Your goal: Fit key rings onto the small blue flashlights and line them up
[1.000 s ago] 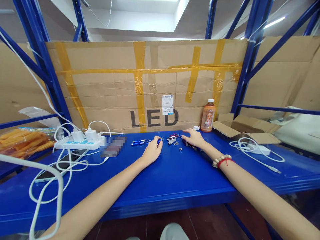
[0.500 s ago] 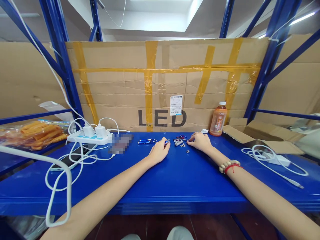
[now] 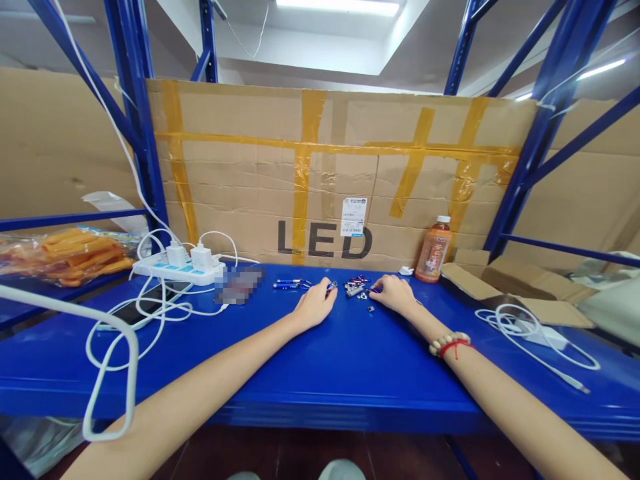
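Note:
My left hand point(image 3: 314, 307) rests on the blue shelf point(image 3: 320, 360), fingers curled round a small blue pen-like torch point(image 3: 331, 287) whose tip sticks out. My right hand point(image 3: 396, 293) lies just right of a heap of small metal and coloured parts point(image 3: 356, 288), its fingertips pinched on one small piece at the heap's edge. Two more blue torches point(image 3: 286, 285) lie left of my left hand. A bead bracelet with red string point(image 3: 449, 344) is on my right wrist.
A white power strip point(image 3: 177, 268) with chargers, loose white cables and a phone point(image 3: 131, 315) lie at left. An orange drink bottle point(image 3: 433, 249) stands by the taped cardboard wall. An open cardboard box point(image 3: 515, 280) and a coiled white cable point(image 3: 525, 328) sit at right.
My right hand has gone from lying spread and flat to pinching at the edge of the parts heap. The left hand keeps its grip. The camera has shifted.

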`<state>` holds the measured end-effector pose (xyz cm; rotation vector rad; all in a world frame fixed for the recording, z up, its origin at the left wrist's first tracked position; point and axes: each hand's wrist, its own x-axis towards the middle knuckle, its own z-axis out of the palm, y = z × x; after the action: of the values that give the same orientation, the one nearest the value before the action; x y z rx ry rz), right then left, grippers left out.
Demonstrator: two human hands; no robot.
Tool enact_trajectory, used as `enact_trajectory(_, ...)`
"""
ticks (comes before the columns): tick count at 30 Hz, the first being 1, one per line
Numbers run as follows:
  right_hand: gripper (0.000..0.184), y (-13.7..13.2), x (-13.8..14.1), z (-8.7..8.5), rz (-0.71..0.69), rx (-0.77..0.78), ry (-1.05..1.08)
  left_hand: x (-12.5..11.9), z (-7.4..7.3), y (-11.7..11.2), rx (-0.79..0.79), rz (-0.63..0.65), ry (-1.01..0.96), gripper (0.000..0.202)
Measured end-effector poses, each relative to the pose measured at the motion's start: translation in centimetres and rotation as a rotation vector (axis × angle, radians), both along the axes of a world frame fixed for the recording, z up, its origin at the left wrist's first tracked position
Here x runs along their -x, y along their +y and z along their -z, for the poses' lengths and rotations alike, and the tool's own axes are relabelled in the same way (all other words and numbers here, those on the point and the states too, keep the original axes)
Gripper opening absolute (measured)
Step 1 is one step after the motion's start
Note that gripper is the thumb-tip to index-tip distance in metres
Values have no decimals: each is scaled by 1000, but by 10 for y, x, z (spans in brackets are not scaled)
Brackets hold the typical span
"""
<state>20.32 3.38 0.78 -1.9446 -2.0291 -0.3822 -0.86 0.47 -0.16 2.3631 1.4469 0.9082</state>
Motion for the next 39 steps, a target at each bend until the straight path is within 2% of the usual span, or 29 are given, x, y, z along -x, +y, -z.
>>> enact_trajectory(12, 21, -2, 6, -2, -6, 5, -104, 0, 1, 2, -3, -6, -9, 19)
enact_trajectory(18, 21, -1, 10, -2, -170, 9, -202, 0, 0, 0, 11, -2, -22, 18)
enact_trajectory(21, 22, 0, 10, 0, -199, -15, -225, 0, 0, 1, 19, -4, -27, 17)
enact_trajectory(30, 20, 6, 2, 10, -264, -89, -32, 0, 2, 3, 17, -14, -54, 17)
enact_trajectory(39, 16, 5, 6, 9, -320, -212, 250, 0, 3, 4, 14, 2, -92, 19)
